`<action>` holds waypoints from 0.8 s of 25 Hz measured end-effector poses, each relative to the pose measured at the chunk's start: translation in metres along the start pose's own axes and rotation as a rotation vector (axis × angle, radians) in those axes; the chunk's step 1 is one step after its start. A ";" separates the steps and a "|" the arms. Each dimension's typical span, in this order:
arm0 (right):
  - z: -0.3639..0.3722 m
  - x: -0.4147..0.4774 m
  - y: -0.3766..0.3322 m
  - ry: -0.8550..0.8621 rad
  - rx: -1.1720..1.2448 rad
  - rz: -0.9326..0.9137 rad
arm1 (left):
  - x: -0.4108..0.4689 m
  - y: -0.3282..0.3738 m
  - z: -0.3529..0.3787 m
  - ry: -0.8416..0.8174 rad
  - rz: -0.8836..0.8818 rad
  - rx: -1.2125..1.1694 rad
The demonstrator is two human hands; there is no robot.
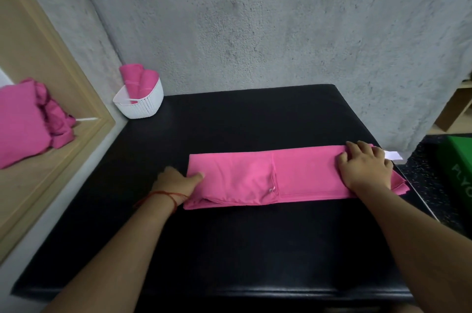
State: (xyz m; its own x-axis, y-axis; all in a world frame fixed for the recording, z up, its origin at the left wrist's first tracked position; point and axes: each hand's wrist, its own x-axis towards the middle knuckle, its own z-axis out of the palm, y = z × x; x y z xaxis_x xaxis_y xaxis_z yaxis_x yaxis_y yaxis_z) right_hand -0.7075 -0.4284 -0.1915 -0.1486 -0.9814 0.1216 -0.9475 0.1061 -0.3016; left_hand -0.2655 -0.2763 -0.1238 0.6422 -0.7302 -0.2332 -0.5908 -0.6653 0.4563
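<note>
A pink cloth, folded into a long flat strip, lies across the black padded table. My left hand holds the strip's left end, thumb on top and fingers tucked under the edge. My right hand rests on the right end, fingers curled over the far edge of the fabric. A small white tag sticks out past the right end.
A white perforated basket with two rolled pink cloths stands at the table's back left corner. A heap of pink cloths lies on a wooden ledge at left. A concrete wall stands behind; a green box sits on the floor at right.
</note>
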 end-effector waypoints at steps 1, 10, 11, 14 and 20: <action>0.000 0.000 0.000 -0.004 0.005 -0.005 | 0.006 -0.008 0.000 -0.116 -0.088 -0.082; -0.030 -0.012 0.005 -0.094 -0.254 -0.137 | 0.019 0.012 -0.023 -0.500 -0.072 0.006; -0.040 -0.017 0.007 -0.129 -0.331 -0.167 | 0.024 0.019 -0.033 -0.553 -0.061 0.041; -0.074 -0.031 0.002 -0.376 -0.362 -0.205 | 0.041 0.051 -0.057 -0.482 0.134 0.275; -0.077 -0.084 -0.038 -0.687 0.324 -0.202 | 0.092 0.165 -0.072 0.059 0.577 0.243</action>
State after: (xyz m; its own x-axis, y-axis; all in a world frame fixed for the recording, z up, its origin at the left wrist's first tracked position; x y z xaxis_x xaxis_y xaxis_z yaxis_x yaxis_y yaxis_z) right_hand -0.6807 -0.3377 -0.1169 0.3267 -0.8670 -0.3764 -0.7918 -0.0335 -0.6099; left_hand -0.2692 -0.4421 -0.0082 0.2085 -0.9770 0.0438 -0.9400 -0.1878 0.2848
